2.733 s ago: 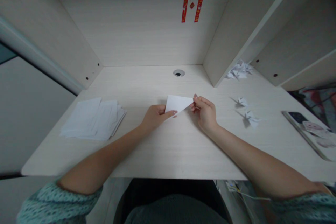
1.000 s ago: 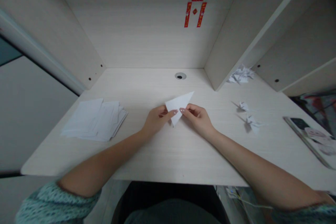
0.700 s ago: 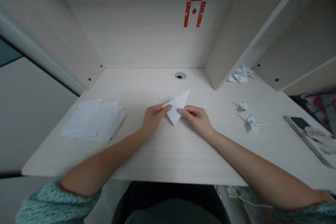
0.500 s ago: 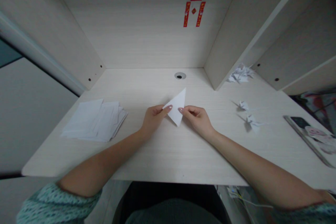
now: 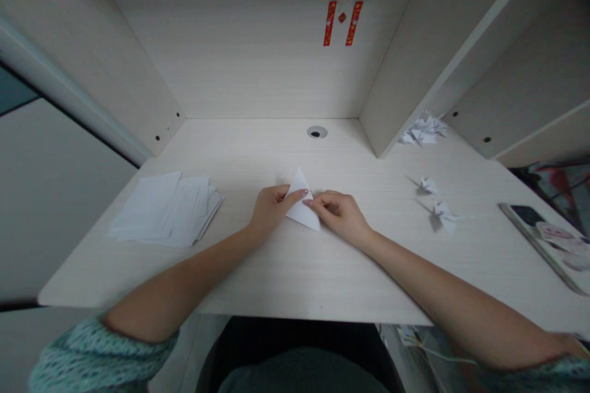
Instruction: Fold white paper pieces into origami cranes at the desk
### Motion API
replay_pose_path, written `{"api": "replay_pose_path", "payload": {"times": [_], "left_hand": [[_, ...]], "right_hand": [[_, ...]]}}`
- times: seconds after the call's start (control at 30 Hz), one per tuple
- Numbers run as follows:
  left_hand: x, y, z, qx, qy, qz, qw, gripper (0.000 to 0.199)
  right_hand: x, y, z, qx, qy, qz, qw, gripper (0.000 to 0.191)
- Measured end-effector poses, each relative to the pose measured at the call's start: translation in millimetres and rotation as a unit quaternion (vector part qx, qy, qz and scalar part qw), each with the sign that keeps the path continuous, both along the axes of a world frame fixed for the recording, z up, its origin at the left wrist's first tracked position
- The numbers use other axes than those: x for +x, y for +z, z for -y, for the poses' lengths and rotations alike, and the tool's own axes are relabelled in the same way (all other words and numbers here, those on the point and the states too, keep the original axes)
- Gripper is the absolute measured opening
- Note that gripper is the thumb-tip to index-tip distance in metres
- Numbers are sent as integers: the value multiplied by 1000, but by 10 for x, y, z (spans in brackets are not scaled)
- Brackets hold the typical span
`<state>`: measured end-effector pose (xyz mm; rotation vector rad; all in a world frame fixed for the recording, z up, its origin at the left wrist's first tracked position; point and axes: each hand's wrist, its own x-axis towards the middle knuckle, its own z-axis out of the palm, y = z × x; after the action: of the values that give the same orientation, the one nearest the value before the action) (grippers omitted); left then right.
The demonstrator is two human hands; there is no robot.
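Note:
Between my hands, just above the desk's middle, is a white sheet of paper folded into a triangle (image 5: 302, 215), one corner pointing away from me. My left hand (image 5: 275, 207) pinches its left side, the thumb lying across the front face. At the right edge my right hand (image 5: 338, 212) grips the paper with thumb and curled fingers, its thumb tip close to the left thumb. The fingers behind the paper are partly hidden.
A stack of white paper sheets (image 5: 161, 209) lies at the left. To the right are two small folded paper cranes (image 5: 443, 212), with a pile of folded paper (image 5: 424, 130) behind the divider panel (image 5: 405, 73). A phone (image 5: 544, 245) rests at the far right. The desk has a cable hole (image 5: 317, 132).
The folded paper has turned, so its long corner now points up further left. My right hand has shifted slightly left, bringing the thumbs closer together.

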<state>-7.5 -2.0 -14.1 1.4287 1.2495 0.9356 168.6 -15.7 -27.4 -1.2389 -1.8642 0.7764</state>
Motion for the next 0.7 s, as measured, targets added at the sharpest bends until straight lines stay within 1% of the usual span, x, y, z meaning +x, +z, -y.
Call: {"api": "replay_pose_path", "payload": {"times": [0.23, 0.47, 0.63, 0.7], "left_hand": [[-2, 51, 13, 25, 20, 41, 999, 39], [-32, 61, 9, 30, 61, 70, 995, 35], [-66, 17, -46, 8, 94, 115, 989, 36], [-81, -15, -90, 6, 109, 137, 985, 36]], "right_hand": [[6, 24, -9, -47, 15, -37, 998, 37], [7, 22, -4, -90, 46, -59, 993, 40], [-5, -8, -10, -119, 60, -89, 987, 40], [-4, -22, -12, -119, 59, -93, 987, 39]]}}
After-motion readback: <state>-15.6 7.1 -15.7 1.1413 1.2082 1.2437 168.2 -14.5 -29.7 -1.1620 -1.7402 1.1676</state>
